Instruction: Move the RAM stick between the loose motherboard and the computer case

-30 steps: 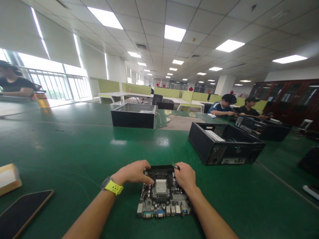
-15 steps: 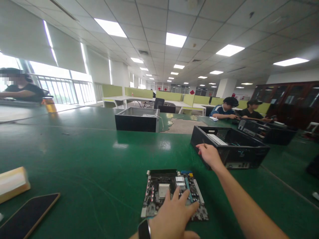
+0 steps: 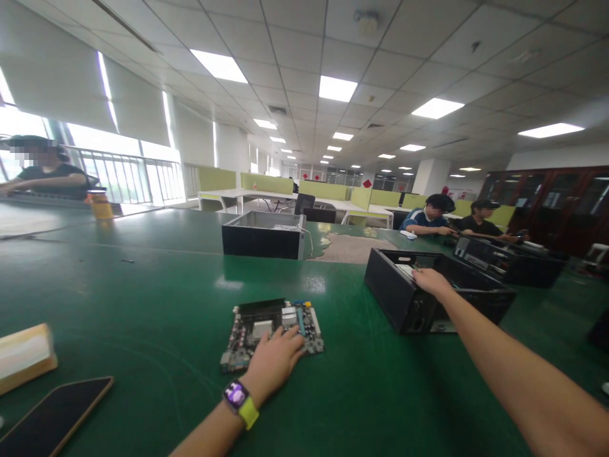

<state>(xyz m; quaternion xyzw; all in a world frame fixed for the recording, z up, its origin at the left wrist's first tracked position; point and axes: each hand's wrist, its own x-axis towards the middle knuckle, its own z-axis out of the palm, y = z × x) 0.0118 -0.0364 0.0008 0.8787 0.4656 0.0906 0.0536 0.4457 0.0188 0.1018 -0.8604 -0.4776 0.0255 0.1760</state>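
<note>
My left hand [image 3: 277, 357], with a watch on its wrist, lies flat with fingers spread over the front of a motherboard [image 3: 238, 346]. The board rests on the green table, its pale square socket showing just past my fingertips. My right hand [image 3: 431, 281] reaches over the near wall of a black computer case [image 3: 387, 295] at the right. Its fingers are pinched together near a light-coloured part [image 3: 404, 271] inside the case. What the pinch holds, if anything, is too small to make out.
A second case [image 3: 261, 242] stands at the table's far side, near a torn patch [image 3: 352, 247] in the green covering. At the near left lie a phone [image 3: 57, 416] and a yellowish block [image 3: 26, 355]. Two people work at another case [image 3: 511, 260] at right; another person sits far left.
The motherboard has slid left and away from me under my left hand. My right hand has moved right, from outside the case's left side to over its interior.
</note>
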